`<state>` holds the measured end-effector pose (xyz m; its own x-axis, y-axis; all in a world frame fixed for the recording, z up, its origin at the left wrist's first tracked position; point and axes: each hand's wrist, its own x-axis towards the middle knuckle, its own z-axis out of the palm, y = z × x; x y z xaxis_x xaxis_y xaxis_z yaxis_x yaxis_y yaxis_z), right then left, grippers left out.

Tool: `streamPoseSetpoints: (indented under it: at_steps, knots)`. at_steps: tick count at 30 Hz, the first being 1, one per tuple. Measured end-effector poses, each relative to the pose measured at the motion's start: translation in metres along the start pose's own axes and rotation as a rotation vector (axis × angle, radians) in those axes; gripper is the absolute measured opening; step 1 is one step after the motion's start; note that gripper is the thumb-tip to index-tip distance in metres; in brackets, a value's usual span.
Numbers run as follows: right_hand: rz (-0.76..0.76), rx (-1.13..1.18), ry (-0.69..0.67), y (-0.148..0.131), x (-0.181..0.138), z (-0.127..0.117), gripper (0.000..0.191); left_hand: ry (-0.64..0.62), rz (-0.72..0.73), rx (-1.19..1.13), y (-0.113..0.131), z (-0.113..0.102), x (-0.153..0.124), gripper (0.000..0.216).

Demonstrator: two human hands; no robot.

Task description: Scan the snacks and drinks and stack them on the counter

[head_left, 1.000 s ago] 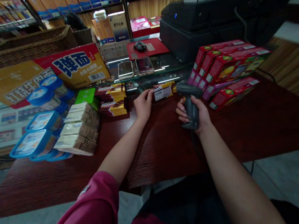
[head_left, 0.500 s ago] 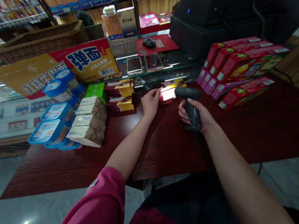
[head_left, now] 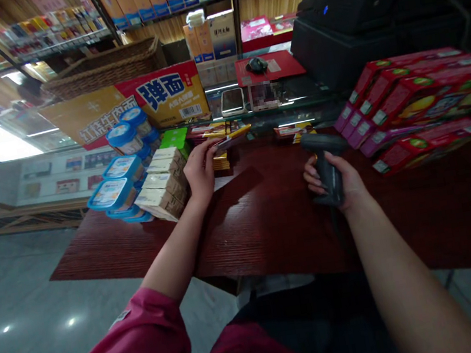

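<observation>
My left hand is closed on the end of a flat yellow and dark red packet, holding it above the stack of similar packets. The held packet partly hides that stack. My right hand grips a dark grey barcode scanner by its handle, head upward, over the table. Behind the scanner head, a few more yellow and red packets lie near the table's back edge.
Left of the stack stand cream cartons and blue-lidded tubs. Red boxes are piled at the right on the dark wooden table. A phone and a mouse lie behind on the glass counter.
My left hand has moved left, carrying a packet from in front of the scanner to above the stack. The right hand still holds the scanner. The view has shifted left.
</observation>
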<state>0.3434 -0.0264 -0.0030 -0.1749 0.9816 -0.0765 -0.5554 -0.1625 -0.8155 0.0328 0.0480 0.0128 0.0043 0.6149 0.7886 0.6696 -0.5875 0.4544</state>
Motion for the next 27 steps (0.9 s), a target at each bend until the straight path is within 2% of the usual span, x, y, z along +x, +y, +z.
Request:
streamPoseSetpoints:
  at_steps: [4,8,13,17,20,23,27]
  knots:
    - [-0.011,-0.034,0.018,-0.001,-0.002,0.002,0.03,-0.128,0.068,0.025,-0.018,-0.024,-0.01,0.024]
    - [0.005,-0.057,0.039,-0.002,-0.003,0.002,0.026,-0.27,0.033,0.1,-0.026,-0.032,-0.013,0.028]
    - [0.023,-0.096,0.041,-0.003,-0.003,0.002,0.025,-0.413,-0.07,0.296,-0.033,-0.028,-0.016,0.05]
    - [0.018,-0.124,0.04,-0.003,-0.003,0.004,0.026,-0.392,-0.148,0.417,-0.027,-0.022,-0.018,0.06]
    - [0.013,-0.134,0.05,-0.002,-0.003,0.005,0.025,-0.377,-0.047,0.406,-0.015,-0.019,-0.019,0.06]
    - [0.013,-0.132,0.039,-0.002,-0.002,0.002,0.025,-0.456,0.064,0.38,-0.005,-0.013,-0.02,0.055]
    - [0.011,-0.115,0.012,-0.001,0.001,-0.003,0.026,-0.491,0.019,0.42,-0.004,-0.006,-0.02,0.052]
